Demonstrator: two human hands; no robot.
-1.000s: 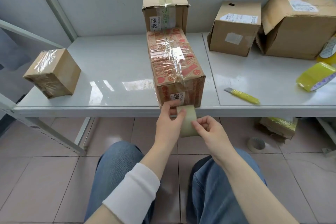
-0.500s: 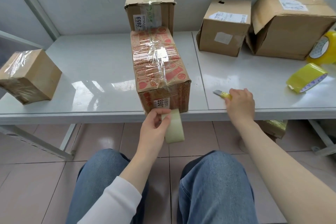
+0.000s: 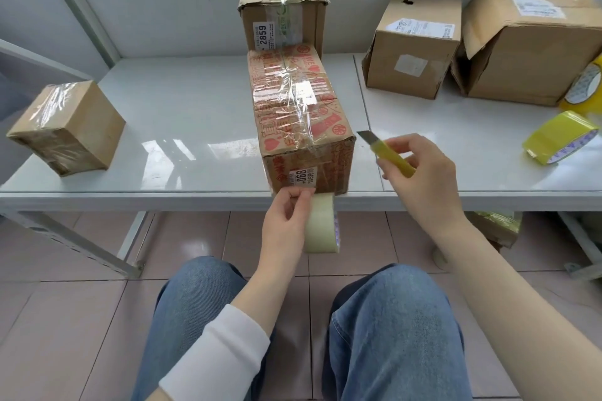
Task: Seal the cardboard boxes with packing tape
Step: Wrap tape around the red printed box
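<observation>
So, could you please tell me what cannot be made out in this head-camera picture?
All in the head view:
- Free end of the clear roll of packing tape: covered by the left hand.
- Rear of the yellow plastic utility knife: buried in the grip of the right hand.
- Yellow tape roll at far right: cut off by the frame edge.
- Print on the white shipping label of the plain brown cardboard box: too small.

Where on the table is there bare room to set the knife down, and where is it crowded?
Bare: the table between the small left box and the printed box, and between the printed box and the yellow tape roll. Crowded: back right, around the labelled box and torn box.
</observation>
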